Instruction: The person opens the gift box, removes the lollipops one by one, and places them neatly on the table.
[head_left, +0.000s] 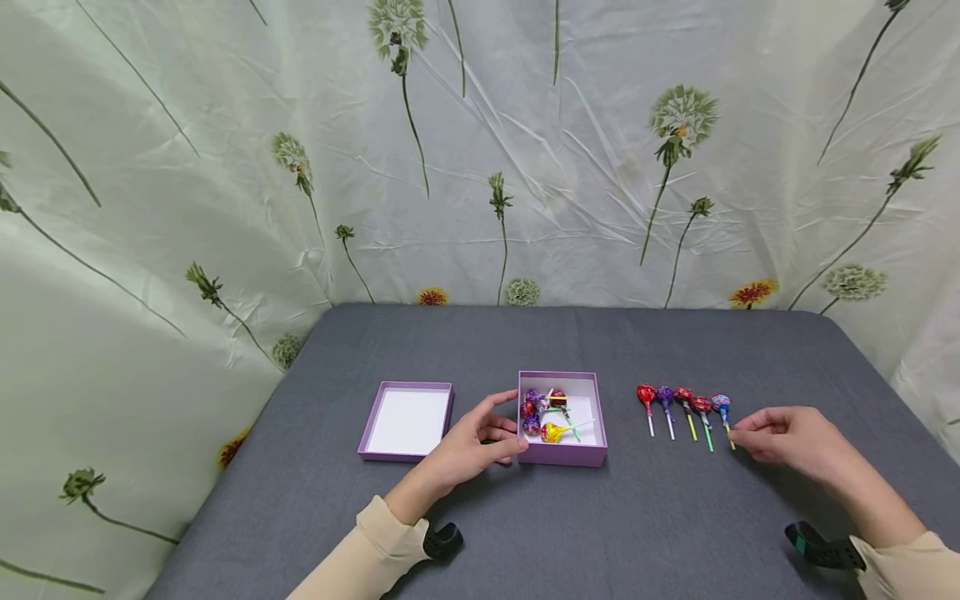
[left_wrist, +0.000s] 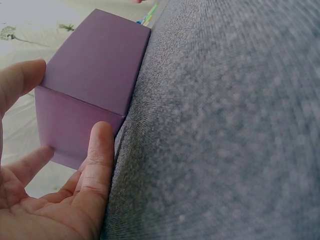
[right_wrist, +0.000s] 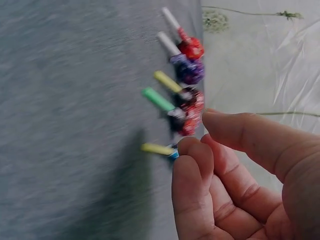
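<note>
On the grey table [head_left: 637, 517], the purple box [head_left: 562, 455] stands uncovered, and near its left side lies the lid [head_left: 406, 421]. My left hand [head_left: 468, 446] is spread against the box's left wall. My right hand [head_left: 795, 437] has fingertips almost together beside the row of five lollipops [head_left: 683, 394]; whether they pinch the end one, the blue lollipop [head_left: 721, 403], I cannot tell. More lollipops [head_left: 552, 432] lie inside the box. Handling this end lollipop is, I judge, the present step; next calls for careful fingertips at its yellow stick [right_wrist: 156, 148].

Beige sleeves [head_left: 367, 554], black wristbands [head_left: 442, 542], small green patch [head_left: 799, 544]
</note>
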